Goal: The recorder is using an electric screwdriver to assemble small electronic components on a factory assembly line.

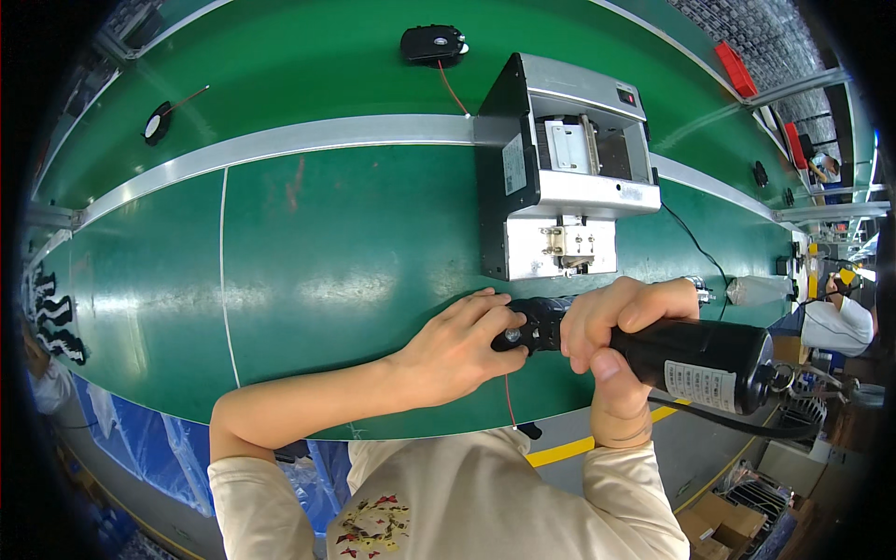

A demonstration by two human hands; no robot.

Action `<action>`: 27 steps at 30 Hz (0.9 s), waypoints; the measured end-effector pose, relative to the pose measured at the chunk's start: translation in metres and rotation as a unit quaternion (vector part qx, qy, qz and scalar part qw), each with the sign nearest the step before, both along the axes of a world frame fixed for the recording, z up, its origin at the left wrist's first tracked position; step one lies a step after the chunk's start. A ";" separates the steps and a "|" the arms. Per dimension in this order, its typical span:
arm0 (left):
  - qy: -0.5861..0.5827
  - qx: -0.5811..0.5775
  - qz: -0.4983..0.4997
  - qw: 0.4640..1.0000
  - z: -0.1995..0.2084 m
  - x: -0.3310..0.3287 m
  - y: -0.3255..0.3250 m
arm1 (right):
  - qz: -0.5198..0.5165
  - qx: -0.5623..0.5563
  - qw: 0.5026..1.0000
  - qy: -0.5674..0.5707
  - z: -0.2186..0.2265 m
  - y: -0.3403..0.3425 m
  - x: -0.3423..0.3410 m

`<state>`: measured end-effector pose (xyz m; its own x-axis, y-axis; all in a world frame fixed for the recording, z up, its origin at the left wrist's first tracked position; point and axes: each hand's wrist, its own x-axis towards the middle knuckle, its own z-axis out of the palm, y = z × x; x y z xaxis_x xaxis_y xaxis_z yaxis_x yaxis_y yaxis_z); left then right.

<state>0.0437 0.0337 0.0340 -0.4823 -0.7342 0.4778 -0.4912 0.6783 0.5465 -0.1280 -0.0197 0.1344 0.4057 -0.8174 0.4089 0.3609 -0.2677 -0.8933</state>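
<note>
My right hand (616,327) is wrapped round a black electric screwdriver (700,359) with a white label, lying almost level. Its front end points left at a small black housing (539,327) on the green bench. Fingers and thumb of my left hand (457,345) grip the housing's left side. A thin red wire (510,401) hangs from the housing toward the bench's near edge. My right fingers hide the screwdriver's tip, so whether it touches the housing cannot be seen. Just beyond my hands stands a silver and black screw feeder (579,177).
Across a metal rail, a black housing (434,44) with a red wire and a round black part (159,123) lie on a green belt. A clear plastic bag (754,290) sits at right. Black-and-white parts (58,317) line the left end. A person (835,317) works at far right.
</note>
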 end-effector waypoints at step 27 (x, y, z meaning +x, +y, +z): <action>0.004 -0.004 -0.004 1.000 -0.002 0.000 0.003 | -0.108 -0.087 0.989 -0.052 0.032 -0.041 0.005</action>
<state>0.0441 0.0362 0.0320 -0.4835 -0.7269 0.4877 -0.4817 0.6862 0.5452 -0.1232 -0.0604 0.1668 0.1788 -0.7934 0.5818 0.3657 -0.4954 -0.7880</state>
